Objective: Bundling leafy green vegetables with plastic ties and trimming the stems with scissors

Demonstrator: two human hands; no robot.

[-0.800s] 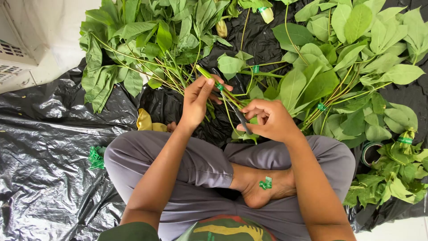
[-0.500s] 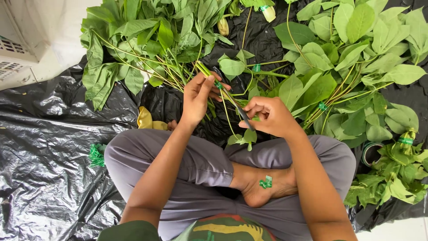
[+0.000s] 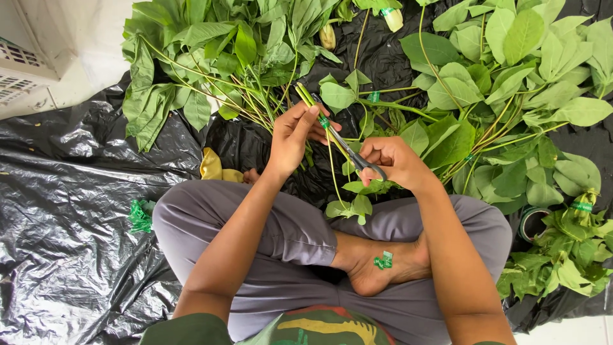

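Observation:
I sit cross-legged on black plastic sheeting (image 3: 70, 211). My left hand (image 3: 295, 135) grips a small bunch of green stems (image 3: 308, 98) bound with green tape; their leafy ends (image 3: 350, 206) hang down over my knee. My right hand (image 3: 396, 163) holds scissors (image 3: 350, 148) whose blades point up-left at the taped spot on the bunch. The two hands are close together above my lap.
Piles of loose leafy stems lie ahead on the left (image 3: 211, 57) and right (image 3: 511, 96). Tied bundles (image 3: 562, 255) sit at the right by a roll of green tape (image 3: 530, 223). Green tape scraps lie on my foot (image 3: 383, 260) and on the sheeting (image 3: 139, 214).
The scissors have closed in on the taped part of the bunch, and the leafy ends have swung lower toward my knee. Both hands stay in nearly the same place.

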